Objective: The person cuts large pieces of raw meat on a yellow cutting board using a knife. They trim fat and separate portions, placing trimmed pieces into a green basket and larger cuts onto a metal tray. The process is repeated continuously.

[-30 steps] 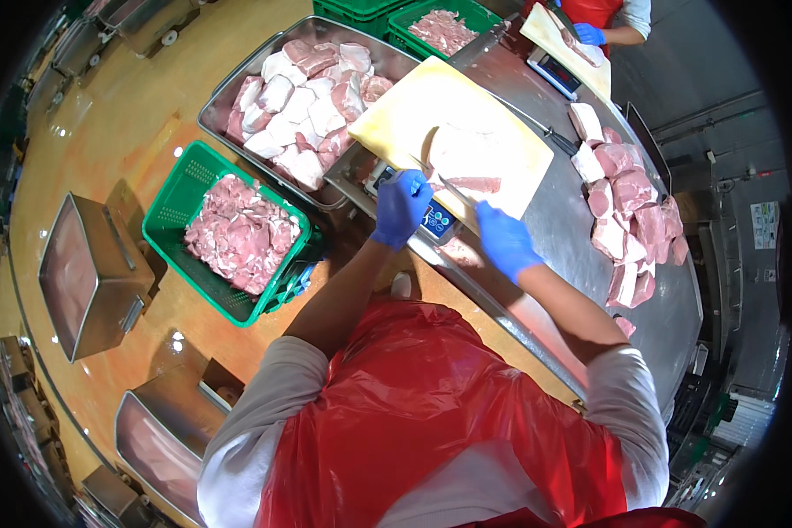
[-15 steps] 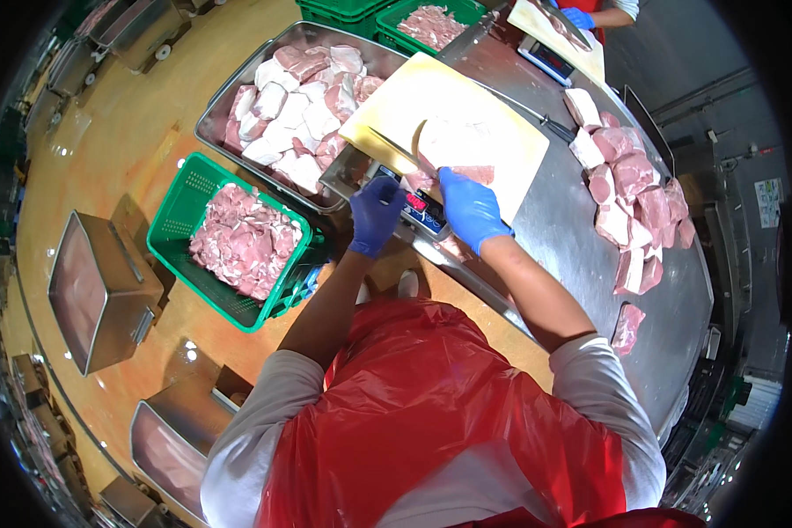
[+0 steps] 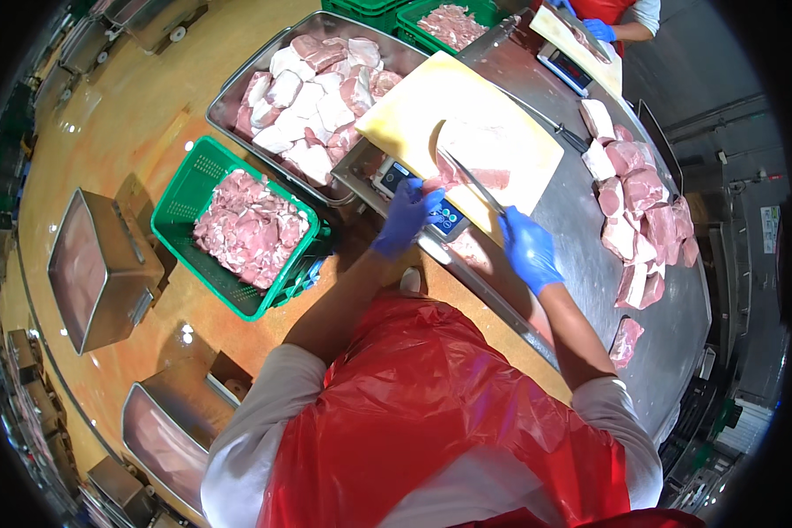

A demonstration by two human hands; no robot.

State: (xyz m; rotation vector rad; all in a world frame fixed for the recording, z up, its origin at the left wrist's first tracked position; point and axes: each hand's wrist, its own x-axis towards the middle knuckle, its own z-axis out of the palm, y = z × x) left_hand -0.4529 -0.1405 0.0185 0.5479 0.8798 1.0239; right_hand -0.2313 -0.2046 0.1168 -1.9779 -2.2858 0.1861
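A knife [image 3: 475, 182] is in my right hand [image 3: 530, 248], its fingers wrapped round the handle. The blade points up and left across a block of pale meat with white fat [image 3: 480, 148] on the yellow cutting board [image 3: 528, 141]. By the board's near edge, my left hand [image 3: 403, 216] has its fingers curled at a small pink piece of meat [image 3: 440, 181] beside the block. Below that hand is a scale [image 3: 450, 220] with a dark panel, partly covered by the fingers. Both hands wear blue gloves.
To the left, a metal tub [image 3: 224, 113] holds meat blocks, and a green crate [image 3: 174, 198] holds trimmings. More meat pieces [image 3: 642, 194] lie on the metal table [image 3: 559, 233] at right. A sharpening steel [image 3: 568, 134] lies beyond the board. A co-worker's gloved hand [image 3: 600, 30] is at the far right.
My right hand has moved right and nearer me, leaving the knife blade visible over the meat. My left hand has shifted right toward the small piece. The view has shifted slightly.
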